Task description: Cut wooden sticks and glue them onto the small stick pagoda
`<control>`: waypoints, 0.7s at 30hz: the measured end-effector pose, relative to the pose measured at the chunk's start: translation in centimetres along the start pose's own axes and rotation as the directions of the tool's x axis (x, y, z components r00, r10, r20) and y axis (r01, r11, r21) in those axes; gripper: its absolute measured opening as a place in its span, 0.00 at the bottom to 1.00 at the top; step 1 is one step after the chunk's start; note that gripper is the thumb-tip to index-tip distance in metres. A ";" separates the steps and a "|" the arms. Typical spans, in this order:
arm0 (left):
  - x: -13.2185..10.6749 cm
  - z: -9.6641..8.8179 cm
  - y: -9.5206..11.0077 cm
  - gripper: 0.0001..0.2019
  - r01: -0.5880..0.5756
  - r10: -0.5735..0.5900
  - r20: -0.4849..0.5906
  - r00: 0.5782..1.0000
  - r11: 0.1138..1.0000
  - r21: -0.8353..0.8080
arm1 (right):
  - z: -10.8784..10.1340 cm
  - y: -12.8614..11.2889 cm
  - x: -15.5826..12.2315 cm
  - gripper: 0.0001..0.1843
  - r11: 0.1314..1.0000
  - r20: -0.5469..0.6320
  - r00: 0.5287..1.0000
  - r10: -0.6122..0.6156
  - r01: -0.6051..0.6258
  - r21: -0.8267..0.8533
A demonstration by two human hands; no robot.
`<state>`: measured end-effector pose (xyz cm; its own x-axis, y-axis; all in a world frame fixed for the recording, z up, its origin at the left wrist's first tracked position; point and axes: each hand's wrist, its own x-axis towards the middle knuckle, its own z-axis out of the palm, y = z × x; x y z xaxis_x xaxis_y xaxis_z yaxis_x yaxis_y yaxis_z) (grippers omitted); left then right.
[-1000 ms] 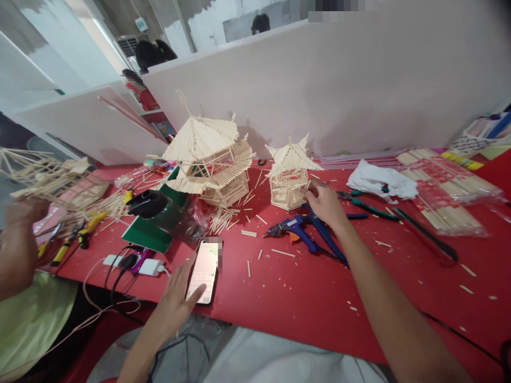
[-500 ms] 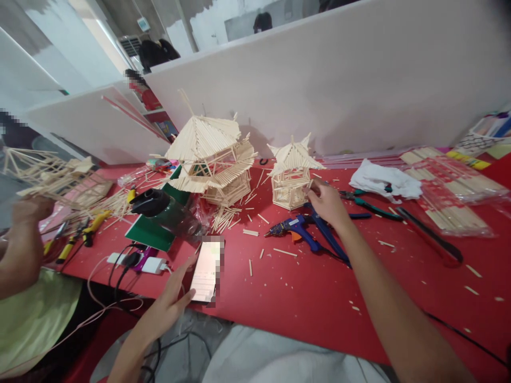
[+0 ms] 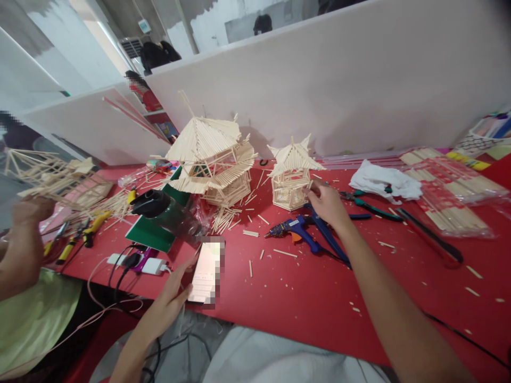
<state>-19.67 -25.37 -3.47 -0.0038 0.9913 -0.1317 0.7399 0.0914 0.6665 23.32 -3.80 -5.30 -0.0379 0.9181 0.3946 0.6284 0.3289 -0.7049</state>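
Note:
My right hand [image 3: 325, 202] reaches across the red table [image 3: 311, 298] and pinches the right side of a small stick-built pavilion [image 3: 290, 173]. My left hand [image 3: 170, 300] holds a smartphone [image 3: 205, 271] by its left edge at the table's near edge, with the screen lit and tilted up. A larger stick pavilion [image 3: 211, 157] stands to the left of the small one. A blue glue gun [image 3: 297, 229] lies just below my right hand.
Loose sticks litter the table. Pliers [image 3: 367, 205], a white cloth [image 3: 383, 183] and bagged sticks [image 3: 447, 191] lie at the right. A dark bottle [image 3: 163, 213], green mat and power strip [image 3: 136, 263] sit left. Another person's hand [image 3: 27, 210] holds a stick frame [image 3: 51, 178] at far left.
My left hand has gone from tapping the flat phone to gripping its edge and tilting it up. My right hand has stayed on the small pavilion.

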 end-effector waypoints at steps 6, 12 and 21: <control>1.2 1.1 -0.9 0.23 -0.004 -0.008 -0.138 0.990 0.997 -0.082 | 0.0 -0.2 0.0 0.05 1.000 -0.001 1.000 0.004 -0.004 0.007; 2.0 1.4 -1.2 0.21 -0.011 0.007 -0.200 0.980 1.000 -0.018 | -0.1 -0.2 0.0 0.06 1.000 0.001 1.000 0.006 -0.006 0.005; 2.1 1.5 -0.6 0.22 0.003 -0.018 -0.212 0.977 0.998 -0.068 | -0.1 -0.2 -0.1 0.05 1.000 0.005 1.000 0.003 -0.003 0.012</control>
<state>-19.10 -23.48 -5.24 -0.1594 0.9871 0.0151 0.6923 0.1009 0.7145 23.28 -3.95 -5.08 -0.0401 0.9203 0.3891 0.6191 0.3285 -0.7133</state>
